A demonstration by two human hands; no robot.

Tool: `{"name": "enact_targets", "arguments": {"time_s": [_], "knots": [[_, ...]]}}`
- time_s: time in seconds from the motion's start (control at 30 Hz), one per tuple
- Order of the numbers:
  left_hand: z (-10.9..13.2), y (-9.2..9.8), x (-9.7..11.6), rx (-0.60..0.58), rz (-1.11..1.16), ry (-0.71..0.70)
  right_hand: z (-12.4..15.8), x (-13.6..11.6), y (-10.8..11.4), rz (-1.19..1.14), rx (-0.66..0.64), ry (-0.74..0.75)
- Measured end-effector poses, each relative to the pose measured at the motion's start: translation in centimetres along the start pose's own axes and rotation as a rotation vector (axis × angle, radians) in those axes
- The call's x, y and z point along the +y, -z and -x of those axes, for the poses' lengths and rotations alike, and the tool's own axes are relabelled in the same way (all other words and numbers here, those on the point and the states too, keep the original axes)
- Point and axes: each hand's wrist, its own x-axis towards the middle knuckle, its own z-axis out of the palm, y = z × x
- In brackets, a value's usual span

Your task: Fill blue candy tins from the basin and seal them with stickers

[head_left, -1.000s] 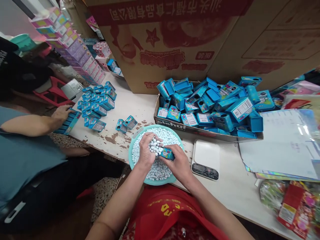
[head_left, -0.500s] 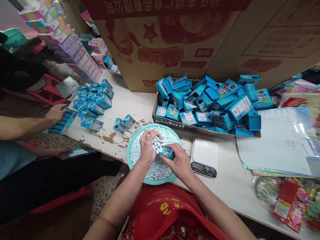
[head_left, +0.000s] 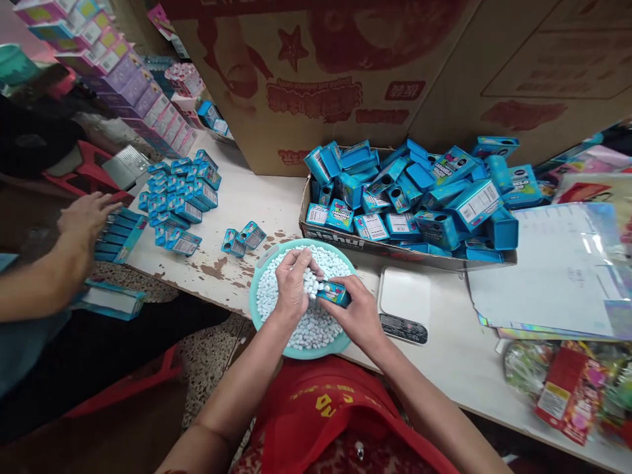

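Observation:
A pale green basin (head_left: pixel 253 299) full of small whitish candies (head_left: pixel 316 332) stands at the table's front edge. Above it my left hand (head_left: pixel 292 284) is cupped round a clump of the candies. My right hand (head_left: pixel 358 313) grips a small blue candy tin (head_left: pixel 334 294), tilted so that its end meets the candies at my left fingers. Some candies sit at the tin's near end; its inside is hidden. Two more blue tins (head_left: pixel 243 239) stand on the table just beyond the basin's left side.
A carton (head_left: pixel 385 247) heaped with blue tins stands behind the basin. To the right lie a white scale (head_left: pixel 405 296), papers (head_left: pixel 543 263) and bagged sweets (head_left: pixel 567 395). Grouped tins (head_left: pixel 185 197) stand at left, near a co-worker's hand (head_left: pixel 83 220) over a blue display box (head_left: pixel 118 234).
My tin has tilted slightly and the clump in my left hand looks smaller. At left, the co-worker's hand has lifted off the display box, and a second box has moved left.

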Motion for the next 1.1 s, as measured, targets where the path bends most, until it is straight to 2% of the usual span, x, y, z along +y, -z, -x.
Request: {"name": "enact_targets", "arguments": {"time_s": [0.37,0.7,0.87,1.03,1.1], "knots": [[0.4,-0.1,-0.1,0.023,-0.047,-0.027,0.1,0.0,-0.2,-0.007,-0.019,-0.004],[1.0,0.1,-0.4,-0.047,-0.071,-0.107,0.5,0.1,-0.4,-0.015,0.006,0.000],[0.9,0.1,-0.3,-0.095,-0.075,-0.073,0.7,0.1,-0.6,0.011,0.012,-0.028],[0.9,-0.3,-0.3,-0.095,-0.069,-0.043,0.9,0.2,-0.7,-0.035,0.038,-0.038],[1.2,-0.6,-0.3,-0.145,-0.084,-0.007,1.0,0.2,-0.8,-0.060,0.035,-0.044]]}}
